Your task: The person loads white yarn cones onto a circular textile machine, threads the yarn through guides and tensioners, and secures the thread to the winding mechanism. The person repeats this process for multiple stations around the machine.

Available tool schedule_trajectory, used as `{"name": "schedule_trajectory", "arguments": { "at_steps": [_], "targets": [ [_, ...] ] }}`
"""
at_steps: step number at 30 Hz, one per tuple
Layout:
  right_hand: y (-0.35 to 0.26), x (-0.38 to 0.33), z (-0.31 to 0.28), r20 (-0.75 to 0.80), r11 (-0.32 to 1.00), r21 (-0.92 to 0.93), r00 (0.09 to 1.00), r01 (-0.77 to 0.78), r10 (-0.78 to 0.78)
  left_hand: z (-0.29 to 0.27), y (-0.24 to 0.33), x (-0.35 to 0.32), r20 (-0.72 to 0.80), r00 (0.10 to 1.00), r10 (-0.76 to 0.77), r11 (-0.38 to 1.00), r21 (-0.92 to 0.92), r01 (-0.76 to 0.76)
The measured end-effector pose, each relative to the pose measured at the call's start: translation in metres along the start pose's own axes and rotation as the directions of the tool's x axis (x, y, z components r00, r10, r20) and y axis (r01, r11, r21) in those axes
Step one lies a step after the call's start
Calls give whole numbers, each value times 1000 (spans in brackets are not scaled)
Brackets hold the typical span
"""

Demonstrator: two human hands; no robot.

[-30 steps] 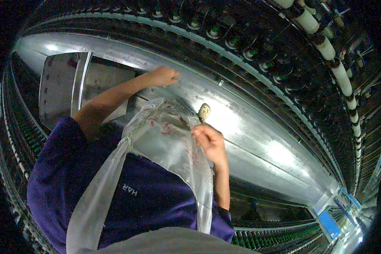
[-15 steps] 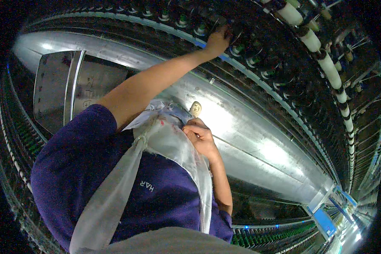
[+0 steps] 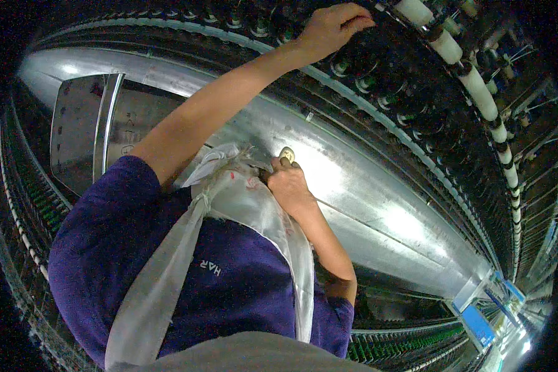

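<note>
My left hand is raised over the spinning frame, above its row of dark spindles with green-based bobbins. Its thumb and forefinger are pinched together near the white rollers; any thread between them is too fine to see. At my waist, my right hand is closed, fingers curled at the edge of the white apron. Whatever those fingers hold is hidden. The apron is bunched and knotted at the waist, with small red marks on it.
A pale rail curves along the front of the spindles. Below it runs a shiny grey floor, where a light-coloured shoe tip shows. Another machine with green bobbins stands behind me. A blue panel is at far right.
My left hand has risen from among the spindles toward the rollers and now shows clearly. My right hand has shifted slightly up at the apron, with its fingers more curled over.
</note>
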State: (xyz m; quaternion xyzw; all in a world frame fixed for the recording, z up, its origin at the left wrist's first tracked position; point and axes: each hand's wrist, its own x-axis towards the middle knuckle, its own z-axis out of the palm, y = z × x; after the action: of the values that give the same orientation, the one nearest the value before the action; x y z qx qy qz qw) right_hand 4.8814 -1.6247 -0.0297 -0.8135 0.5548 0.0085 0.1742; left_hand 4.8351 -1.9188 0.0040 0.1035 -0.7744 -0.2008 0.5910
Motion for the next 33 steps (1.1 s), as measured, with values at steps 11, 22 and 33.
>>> {"name": "schedule_trajectory", "arguments": {
  "at_steps": [11,22,33],
  "targets": [
    [34,6,-47,-487,948,313,867,63,103,-112,48,10,409,516,-752,194,-611,767],
    [34,88,-102,-491,701,-670,563,244,-665,-104,55,-49,863,-52,-503,-600,-306,739],
    [45,80,-45,-284,990,67,954,120,-97,-184,75,-93,964,-86,-252,594,225,772]
  ]
}}
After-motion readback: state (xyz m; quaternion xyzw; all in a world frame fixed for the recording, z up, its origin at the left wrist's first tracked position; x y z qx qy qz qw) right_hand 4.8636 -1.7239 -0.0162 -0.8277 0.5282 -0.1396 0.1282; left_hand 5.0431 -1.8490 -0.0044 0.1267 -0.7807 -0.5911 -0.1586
